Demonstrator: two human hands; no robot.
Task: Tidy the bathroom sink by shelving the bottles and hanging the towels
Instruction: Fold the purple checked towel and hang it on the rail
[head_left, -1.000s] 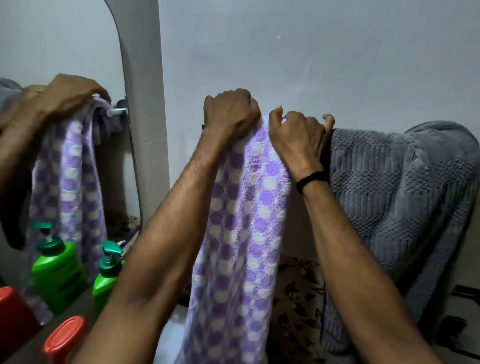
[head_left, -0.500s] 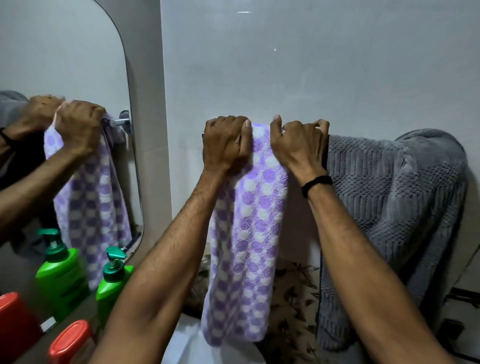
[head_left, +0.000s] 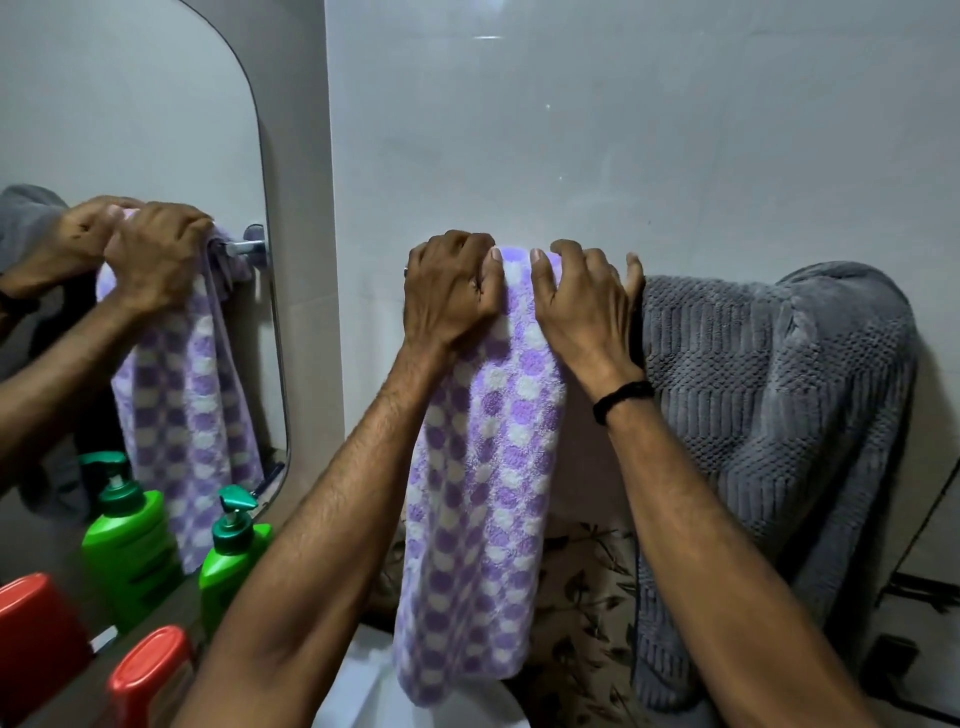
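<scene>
Lilac-checked terry towel (head_left: 483, 467) — soft, light, limp — draped high on the wall, just beside the grey towel (head_left: 753, 415). Left hand (head_left: 449, 291) and right hand (head_left: 582, 306) curled over its top fold, gripping. Probably slides if uneven — best held at that fold.

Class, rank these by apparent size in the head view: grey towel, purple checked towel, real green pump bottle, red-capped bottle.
grey towel
purple checked towel
green pump bottle
red-capped bottle: nearer and cut off by the frame, so unranked.
</scene>
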